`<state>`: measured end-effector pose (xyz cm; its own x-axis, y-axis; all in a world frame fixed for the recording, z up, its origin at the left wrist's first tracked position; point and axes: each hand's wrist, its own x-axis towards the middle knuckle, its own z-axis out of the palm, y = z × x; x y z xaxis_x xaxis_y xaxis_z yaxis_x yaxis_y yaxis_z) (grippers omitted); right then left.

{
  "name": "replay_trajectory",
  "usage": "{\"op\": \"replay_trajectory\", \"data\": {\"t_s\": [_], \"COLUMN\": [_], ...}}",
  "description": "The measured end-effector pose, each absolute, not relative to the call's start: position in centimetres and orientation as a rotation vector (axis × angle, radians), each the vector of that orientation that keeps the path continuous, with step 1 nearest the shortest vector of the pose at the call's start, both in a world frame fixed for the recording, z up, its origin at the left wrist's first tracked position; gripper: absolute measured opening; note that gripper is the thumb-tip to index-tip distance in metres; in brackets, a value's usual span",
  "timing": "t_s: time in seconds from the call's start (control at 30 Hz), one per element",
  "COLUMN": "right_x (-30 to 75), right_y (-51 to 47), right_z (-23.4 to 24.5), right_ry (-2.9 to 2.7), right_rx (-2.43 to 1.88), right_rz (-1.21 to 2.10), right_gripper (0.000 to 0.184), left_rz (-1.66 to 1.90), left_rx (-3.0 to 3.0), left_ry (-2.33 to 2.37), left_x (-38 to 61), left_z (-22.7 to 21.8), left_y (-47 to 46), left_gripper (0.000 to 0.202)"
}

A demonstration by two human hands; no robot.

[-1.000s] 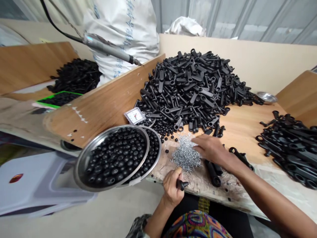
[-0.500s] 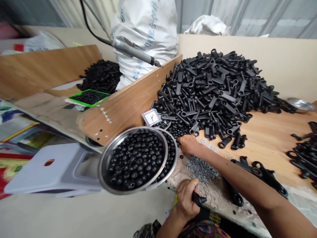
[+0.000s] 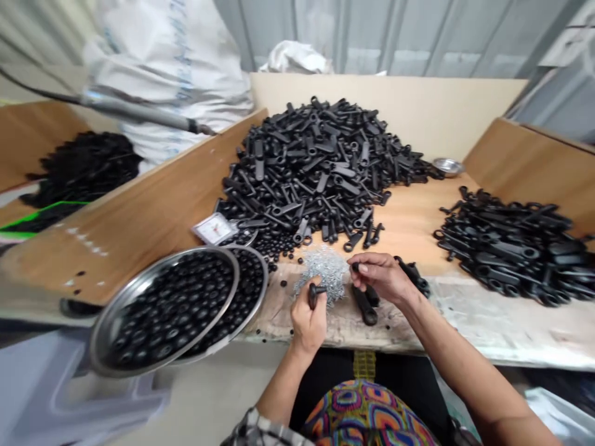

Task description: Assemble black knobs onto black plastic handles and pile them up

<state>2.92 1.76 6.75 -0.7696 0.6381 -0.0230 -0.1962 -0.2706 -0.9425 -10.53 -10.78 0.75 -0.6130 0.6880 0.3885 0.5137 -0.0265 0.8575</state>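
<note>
My left hand (image 3: 307, 317) is closed round a black plastic handle piece (image 3: 313, 293), held upright at the bench's near edge. My right hand (image 3: 380, 275) pinches a small black round cap (image 3: 355, 267) between thumb and fingertips, a short way right of the left hand. Between and just behind the two hands lies a small heap of silver pins (image 3: 325, 272). Several black handles (image 3: 367, 305) lie on the bench under my right hand.
Two stacked steel bowls (image 3: 116, 322) of black caps overhang the bench's left corner. A big pile of black handles (image 3: 316, 167) fills the back, a smaller pile (image 3: 511, 244) lies right. A small clock (image 3: 214, 228), a wooden divider (image 3: 139, 217) and a hanging power tool (image 3: 139, 111) stand left.
My right hand came back from the loose caps near the bowls with a cap pinched in it. My left hand rose with its handle. The camera swung right.
</note>
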Motion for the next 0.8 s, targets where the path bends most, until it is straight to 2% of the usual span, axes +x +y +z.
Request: {"op": "replay_trajectory", "data": {"t_s": [0.13, 0.23, 0.5, 0.8], "right_x": [5.1, 5.7, 5.2, 5.4], "right_y": [3.6, 5.5, 9.2, 8.7], "right_z": [7.7, 7.8, 5.8, 3.9], "right_ry": [-1.299, -1.263, -1.163, -1.215], "right_rx": [-0.433, -0.413, -0.506, -0.763], "right_rz": [2.094, 2.057, 1.986, 1.882], "right_gripper": [0.019, 0.02, 0.02, 0.019], "left_rz": [1.618, 1.512, 1.438, 1.305], "left_rx": [1.487, 1.54, 1.545, 1.555], "left_ry": [1.975, 1.966, 1.921, 1.789], "left_x": [-8.3, -7.1, -6.9, -6.8], "left_z": [5.1, 6.1, 3.8, 1.6], "left_y": [-5.3, -1.5, 3.6, 2.7], "left_gripper": [0.019, 0.019, 0.022, 0.018]}}
